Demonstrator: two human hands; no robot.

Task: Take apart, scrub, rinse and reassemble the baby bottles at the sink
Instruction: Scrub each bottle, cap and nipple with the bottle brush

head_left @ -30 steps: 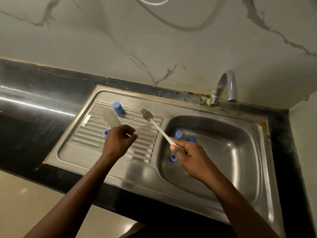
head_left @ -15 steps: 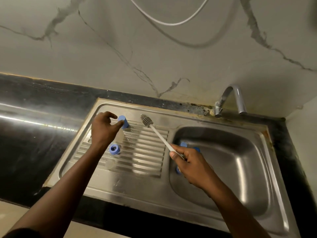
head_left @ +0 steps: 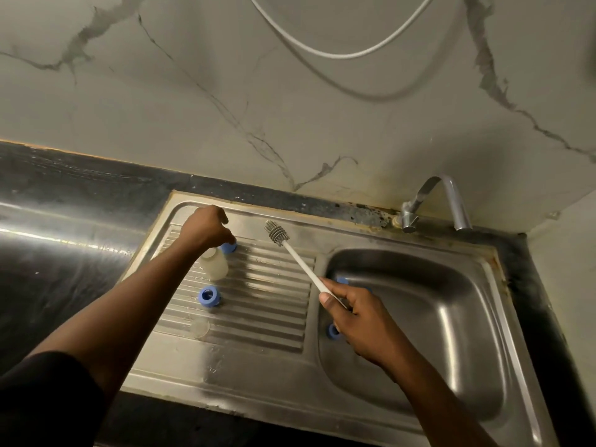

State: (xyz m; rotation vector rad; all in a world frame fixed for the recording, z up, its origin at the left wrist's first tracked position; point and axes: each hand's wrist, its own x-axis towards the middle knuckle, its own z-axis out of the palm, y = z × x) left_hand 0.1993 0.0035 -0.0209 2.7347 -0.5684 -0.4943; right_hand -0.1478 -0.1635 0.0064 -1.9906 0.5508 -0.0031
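Note:
My left hand (head_left: 206, 227) reaches to the back of the drainboard, its fingers curled round the top of a blue cap (head_left: 229, 247). Just in front of the cap a clear bottle body (head_left: 214, 265) stands upright, free of either hand. A blue screw ring (head_left: 209, 295) lies nearer me, and a clear teat (head_left: 200, 327) lies nearer still. My right hand (head_left: 361, 321) grips the white handle of the bottle brush (head_left: 301, 264) over the basin's left edge. The grey bristle head points toward the back left. Blue parts (head_left: 333, 330) lie in the basin, partly hidden by this hand.
The steel sink (head_left: 445, 317) has its basin on the right and a ribbed drainboard (head_left: 264, 304) on the left. A chrome tap (head_left: 432, 201) stands at the back, with no water running. Dark counter surrounds the sink. A white cable hangs on the marble wall.
My left hand has let go of the clear bottle, which now stands on the drainboard, and moved back onto the blue cap. The right hand still holds the brush.

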